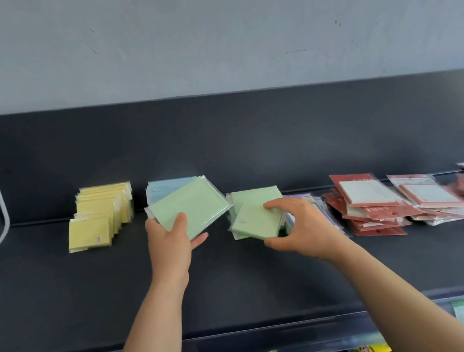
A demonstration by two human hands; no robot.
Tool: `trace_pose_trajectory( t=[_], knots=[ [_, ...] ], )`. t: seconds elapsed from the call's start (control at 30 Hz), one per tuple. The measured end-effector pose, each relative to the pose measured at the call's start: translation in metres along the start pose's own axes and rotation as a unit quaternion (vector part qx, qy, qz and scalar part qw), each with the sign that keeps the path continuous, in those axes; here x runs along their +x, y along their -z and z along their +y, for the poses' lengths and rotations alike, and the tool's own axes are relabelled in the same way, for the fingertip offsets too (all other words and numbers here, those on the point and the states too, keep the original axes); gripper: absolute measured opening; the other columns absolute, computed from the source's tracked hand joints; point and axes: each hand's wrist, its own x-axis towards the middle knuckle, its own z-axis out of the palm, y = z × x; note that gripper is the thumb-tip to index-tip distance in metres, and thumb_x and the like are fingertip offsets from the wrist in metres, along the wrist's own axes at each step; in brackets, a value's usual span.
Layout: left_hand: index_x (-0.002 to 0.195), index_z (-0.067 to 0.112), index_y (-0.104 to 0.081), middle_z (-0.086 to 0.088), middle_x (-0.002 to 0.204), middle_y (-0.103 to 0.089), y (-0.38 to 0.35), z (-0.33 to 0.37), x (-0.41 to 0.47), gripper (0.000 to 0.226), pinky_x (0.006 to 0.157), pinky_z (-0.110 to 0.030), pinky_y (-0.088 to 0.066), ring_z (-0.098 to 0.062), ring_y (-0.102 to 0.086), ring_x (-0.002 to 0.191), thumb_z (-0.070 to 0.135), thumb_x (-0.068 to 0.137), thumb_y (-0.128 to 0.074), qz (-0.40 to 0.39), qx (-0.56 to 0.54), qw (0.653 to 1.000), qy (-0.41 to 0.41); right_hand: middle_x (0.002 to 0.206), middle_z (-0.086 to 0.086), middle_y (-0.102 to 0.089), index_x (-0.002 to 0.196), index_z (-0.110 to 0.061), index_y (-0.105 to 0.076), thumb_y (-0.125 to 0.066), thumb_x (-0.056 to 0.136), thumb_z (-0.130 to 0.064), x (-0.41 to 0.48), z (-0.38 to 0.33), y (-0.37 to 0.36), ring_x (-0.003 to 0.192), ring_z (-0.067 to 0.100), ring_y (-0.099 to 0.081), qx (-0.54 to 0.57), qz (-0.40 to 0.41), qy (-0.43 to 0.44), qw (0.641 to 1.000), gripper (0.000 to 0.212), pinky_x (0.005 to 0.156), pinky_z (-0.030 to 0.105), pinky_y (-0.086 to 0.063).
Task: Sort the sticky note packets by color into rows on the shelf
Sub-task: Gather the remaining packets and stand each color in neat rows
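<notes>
Packet (189,209) green, clear-wrapped, in left hand (169,243); second packet (256,221) in right hand (305,225).

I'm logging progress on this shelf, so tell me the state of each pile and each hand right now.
left hand: holds a green packet, lifted and tilted.
right hand: grips the top of the green pile.
yellow packets: overlapped in a neat row.
blue packets: stacked, partly hidden by the held packet.
red packets: loose heap.

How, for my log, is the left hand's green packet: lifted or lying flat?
Lifted: the left hand grips the green packet, thumb on top, fingers underneath.
</notes>
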Motion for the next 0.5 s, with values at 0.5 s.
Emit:
trace_pose_trajectory(
  t=[0.5],
  knots=[
    [0.115,0.018,-0.042,0.003,0.120,-0.054,0.004,-0.010,-0.003,0.023,0.067,-0.034,-0.060,-0.015,-0.060,0.105,0.005,0.097,-0.047,-0.043,0.046,0.998,-0.023,0.132,-0.019,-0.049,0.116,-0.033,-0.063,-0.080,0.073,-0.037,-0.026,0.010,-0.001,0.126,-0.001,-0.040,0.035,-0.005,0.041,0.999,0.047,0.110,0.025,-0.032]
  ],
)
